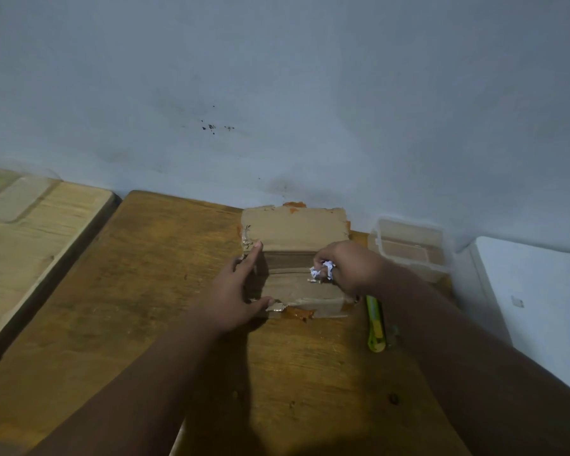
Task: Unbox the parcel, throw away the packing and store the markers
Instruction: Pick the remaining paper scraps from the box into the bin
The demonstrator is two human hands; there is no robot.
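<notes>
A brown cardboard parcel [293, 232] stands on the wooden table [145, 291] near the wall, its far flap raised and torn tape with orange scraps along its edges. My left hand [237, 291] rests against the parcel's left side, index finger stretched up to the flap and thumb on the near edge. My right hand [346, 268] is over the open box, its fingers closed on a crumpled wad of white paper [323, 270]. The inside of the box is dark; no markers show.
A yellow-green utility knife [375, 324] lies on the table right of the parcel. A clear plastic container [408, 248] sits at the table's back right corner. A lighter wooden table [30, 232] stands to the left, a white surface [533, 291] to the right.
</notes>
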